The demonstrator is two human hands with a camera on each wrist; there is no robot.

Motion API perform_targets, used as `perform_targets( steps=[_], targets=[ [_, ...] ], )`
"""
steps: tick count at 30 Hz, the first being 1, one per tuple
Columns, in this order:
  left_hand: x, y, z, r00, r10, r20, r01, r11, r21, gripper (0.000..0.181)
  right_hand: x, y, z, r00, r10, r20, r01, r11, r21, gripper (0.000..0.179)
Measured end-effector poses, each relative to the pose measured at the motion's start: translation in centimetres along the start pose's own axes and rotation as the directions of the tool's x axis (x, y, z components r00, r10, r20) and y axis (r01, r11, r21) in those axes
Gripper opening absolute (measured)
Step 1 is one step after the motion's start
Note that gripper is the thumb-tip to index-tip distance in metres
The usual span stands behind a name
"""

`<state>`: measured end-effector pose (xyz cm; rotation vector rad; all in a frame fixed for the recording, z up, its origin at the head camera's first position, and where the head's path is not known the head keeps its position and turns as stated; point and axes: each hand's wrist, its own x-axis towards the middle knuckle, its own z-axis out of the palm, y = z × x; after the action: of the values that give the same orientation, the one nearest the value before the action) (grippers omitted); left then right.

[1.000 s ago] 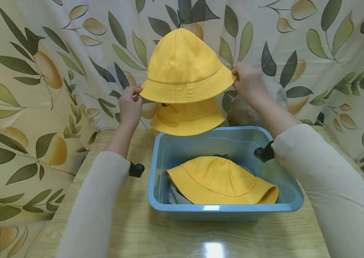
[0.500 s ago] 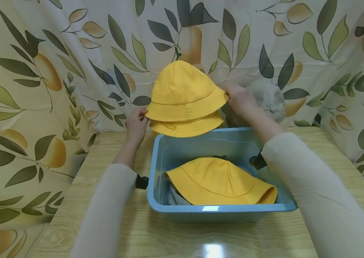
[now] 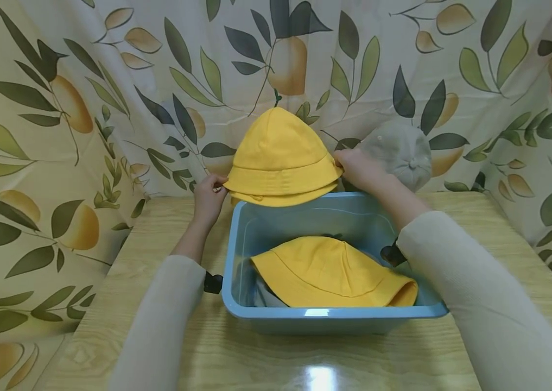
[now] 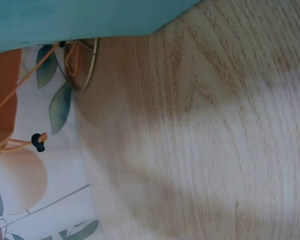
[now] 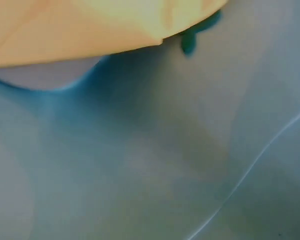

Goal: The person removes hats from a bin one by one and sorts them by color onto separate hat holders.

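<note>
In the head view, a yellow bucket hat [image 3: 280, 149] with a small green sprout on top sits down over another yellow bucket hat [image 3: 287, 200], whose brim shows just beneath. My left hand [image 3: 209, 200] pinches the upper hat's brim at its left side. At the right side, my right hand [image 3: 361, 169] grips the same brim. An orange cord [image 4: 25, 80] with a black toggle [image 4: 38, 142] dangles under the hats in the left wrist view. The right wrist view catches part of the yellow hat [image 5: 90, 30] lying in the basin.
A blue plastic basin [image 3: 334, 313] stands on the wooden table [image 3: 236, 361] in front of the hats, holding a yellow bucket hat [image 3: 334, 271] with something grey under it. Behind my right hand is a grey cap [image 3: 398, 152]. A leaf-patterned curtain [image 3: 158, 81] hangs behind the table.
Both hands have lowered the upper yellow bucket hat onto the one below, so less of the lower hat shows. The grey cap has come into fuller view behind the right hand.
</note>
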<state>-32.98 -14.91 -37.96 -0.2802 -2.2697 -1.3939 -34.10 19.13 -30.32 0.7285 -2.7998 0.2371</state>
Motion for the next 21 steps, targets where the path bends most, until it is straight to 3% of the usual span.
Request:
perform_targets(
  steps=[4, 11, 16, 21],
  targets=[
    [-0.2, 0.0, -0.1, 0.999, -0.015, 0.031, 0.014, 0.999, 0.035, 0.012, -0.1, -0.2, 0.5, 0.999, -0.025, 0.025, 0.025, 1.0, 0.001, 0.02],
    [-0.5, 0.4, -0.9, 0.996, -0.045, 0.077, 0.038, 0.996, 0.084, 0.018, -0.1, 0.1, -0.2, 0.998, 0.015, 0.068, -0.014, 1.0, -0.01, 0.009],
    [-1.0, 0.7, -2.0, 0.992, -0.005, 0.125, -0.007, 0.995, 0.096, 0.021, -0.4, 0.0, -1.2, 0.988, 0.066, 0.139, -0.069, 0.997, 0.017, 0.009],
    [-2.0, 1.5, -3.3, 0.988, 0.046, 0.146, -0.055, 0.996, 0.063, 0.029, -0.9, -0.5, -2.6, 0.981, 0.058, 0.185, -0.065, 0.997, 0.033, 0.015]
  ],
)
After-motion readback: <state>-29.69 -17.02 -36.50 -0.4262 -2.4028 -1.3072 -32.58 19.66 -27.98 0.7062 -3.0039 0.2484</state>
